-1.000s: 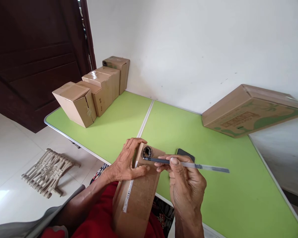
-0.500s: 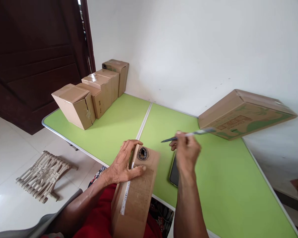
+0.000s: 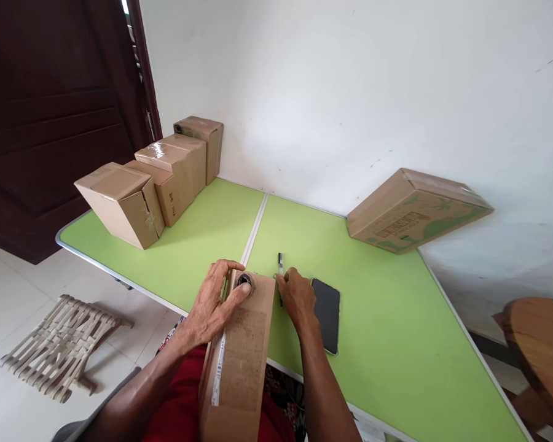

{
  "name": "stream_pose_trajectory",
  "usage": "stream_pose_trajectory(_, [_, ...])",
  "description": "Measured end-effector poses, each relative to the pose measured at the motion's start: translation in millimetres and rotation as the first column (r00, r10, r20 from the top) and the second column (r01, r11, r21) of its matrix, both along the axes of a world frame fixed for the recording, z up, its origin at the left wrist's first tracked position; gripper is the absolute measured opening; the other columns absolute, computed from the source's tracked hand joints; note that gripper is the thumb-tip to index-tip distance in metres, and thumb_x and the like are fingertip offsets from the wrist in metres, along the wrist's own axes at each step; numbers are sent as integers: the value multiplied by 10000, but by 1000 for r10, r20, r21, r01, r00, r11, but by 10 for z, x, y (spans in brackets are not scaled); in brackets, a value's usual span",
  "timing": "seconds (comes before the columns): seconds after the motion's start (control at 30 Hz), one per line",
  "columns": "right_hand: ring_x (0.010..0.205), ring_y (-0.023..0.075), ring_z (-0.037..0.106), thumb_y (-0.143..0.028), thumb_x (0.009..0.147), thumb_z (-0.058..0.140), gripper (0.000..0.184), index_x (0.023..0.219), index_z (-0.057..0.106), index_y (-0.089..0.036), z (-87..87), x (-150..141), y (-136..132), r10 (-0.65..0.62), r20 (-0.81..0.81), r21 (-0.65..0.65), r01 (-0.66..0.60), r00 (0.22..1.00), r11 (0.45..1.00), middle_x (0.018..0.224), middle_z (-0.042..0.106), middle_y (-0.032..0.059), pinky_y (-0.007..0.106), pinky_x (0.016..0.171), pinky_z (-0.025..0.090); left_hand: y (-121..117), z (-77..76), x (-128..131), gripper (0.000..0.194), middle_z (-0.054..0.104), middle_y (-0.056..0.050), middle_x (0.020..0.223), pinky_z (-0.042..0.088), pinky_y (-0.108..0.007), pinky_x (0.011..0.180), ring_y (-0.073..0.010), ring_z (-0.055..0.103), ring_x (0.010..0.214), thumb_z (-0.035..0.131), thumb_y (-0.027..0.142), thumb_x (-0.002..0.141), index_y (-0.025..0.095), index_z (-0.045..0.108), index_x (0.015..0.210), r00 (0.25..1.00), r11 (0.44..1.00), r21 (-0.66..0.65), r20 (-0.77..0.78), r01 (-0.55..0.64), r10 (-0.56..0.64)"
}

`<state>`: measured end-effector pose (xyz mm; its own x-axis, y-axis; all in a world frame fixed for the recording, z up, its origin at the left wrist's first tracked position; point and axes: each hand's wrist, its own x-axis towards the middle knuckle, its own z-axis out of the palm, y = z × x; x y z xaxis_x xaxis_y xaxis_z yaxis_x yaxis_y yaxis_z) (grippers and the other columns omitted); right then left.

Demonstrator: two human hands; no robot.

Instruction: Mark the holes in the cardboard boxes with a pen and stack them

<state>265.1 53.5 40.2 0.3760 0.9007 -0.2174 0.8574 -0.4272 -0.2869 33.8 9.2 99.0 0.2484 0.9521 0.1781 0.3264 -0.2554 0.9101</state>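
Note:
A narrow cardboard box (image 3: 243, 359) stands before me, leaning against the table's near edge and my lap. My left hand (image 3: 216, 301) is wrapped over its upper left edge, with the thumb resting at a round hole (image 3: 244, 283) ringed in black. To the right of the box, my right hand (image 3: 297, 298) is low at the tabletop, its fingers closed on a pen (image 3: 281, 264) with dark ends and a clear barrel. The hand hides part of the pen. A dark-screened phone (image 3: 326, 316) lies just right of that hand.
Several cardboard boxes (image 3: 133, 215) stand in a row on the left of the green table (image 3: 396, 319). A printed box (image 3: 419, 212) leans against the wall at the right. A woven stool (image 3: 59, 344) is on the floor at left, and a wooden seat (image 3: 541, 350) at far right.
My right hand has come down and left from above the phone, bringing the pen to the tabletop beside the box. My left thumb has shifted onto the ringed hole. The view has turned slightly right.

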Motion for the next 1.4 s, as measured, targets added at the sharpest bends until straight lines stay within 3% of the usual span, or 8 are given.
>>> stream_pose_trajectory(0.23, [1353, 447, 578, -476, 1092, 551, 528, 1401, 565, -49, 70, 128, -617, -225, 130, 109, 212, 966, 971, 1401, 605, 317, 463, 943, 514, -12, -35, 10, 232, 676, -84, 1291, 498, -486, 1051, -302, 609, 1225, 541, 398, 1042, 255, 626, 1202, 998, 998, -11, 18, -65, 65])
stream_pose_trajectory(0.33, [1357, 558, 530, -604, 1009, 645, 750, 1365, 581, 54, 50, 253, -866, -330, 138, 69, 323, 934, 944, 1365, 565, 407, 570, 960, 518, -38, -50, 33, 303, 641, -94, 1331, 456, -509, 1127, -305, 585, 1268, 577, 413, 1036, 256, 589, 1294, 1000, 1000, 2, 25, 4, -4])
stream_pose_trajectory(0.57, [1198, 544, 674, -645, 859, 769, 884, 1332, 597, 81, 6, 481, -869, -383, -78, 16, 385, 921, 923, 1278, 652, 416, 555, 879, 552, -54, -17, 91, 518, 571, -135, 1429, 402, -532, 1198, -337, 516, 1379, 680, 431, 979, 238, 499, 1424, 980, 978, 59, -1, 200, -201])
stream_pose_trajectory(0.77, [1050, 479, 746, -592, 734, 726, 554, 1056, 726, -142, -135, 529, -881, -348, -438, 91, 426, 829, 900, 1035, 801, 256, 545, 904, 565, -9, -79, 39, 661, 519, -159, 1485, 377, -558, 1236, -353, 482, 1416, 734, 469, 951, 223, 444, 1491, 973, 969, 81, -9, 232, -232])
stream_pose_trajectory(0.93, [1079, 405, 789, -694, 654, 746, 730, 1155, 695, -165, -105, 462, -1106, -220, -797, 100, 482, 563, 870, 1137, 833, 176, 504, 919, 641, 50, -140, -8, 884, 478, -173, 1558, 367, -582, 1265, -386, 456, 1466, 851, 478, 847, 223, 382, 1552, 953, 946, 121, -42, 302, -299])
stream_pose_trajectory(1.1, [1029, 342, 825, -409, 579, 1054, 716, 1199, 762, -204, 404, 272, -1408, -76, -991, -128, 639, -107, 759, 1287, 812, 111, 449, 861, 696, 75, -187, -22, 924, 456, -183, 1588, 357, -595, 1288, -396, 431, 1506, 883, 431, 805, 214, 384, 1551, 943, 938, 103, -1, 331, -333])
stream_pose_trajectory(1.23, [899, 296, 836, -350, 617, 1069, 584, 1137, 819, -255, 793, 6, -1574, -30, -970, -182, 637, -243, 749, 1242, 829, 94, 370, 694, 703, 70, -175, -5, 911, 456, -184, 1593, 344, -598, 1301, -400, 418, 1524, 867, 366, 797, 208, 387, 1554, 936, 931, 109, 16, 347, -351])
stream_pose_trajectory(1.4, [945, 336, 826, -697, 778, 905, 628, 1190, 840, -228, 812, -380, -1650, -48, -903, -215, 354, -426, 910, 1275, 816, 156, 464, 790, 699, 57, -174, -20, 872, 488, -178, 1555, 389, -603, 1272, -405, 467, 1482, 832, 349, 812, 208, 401, 1556, 939, 931, 134, 16, 339, -344])
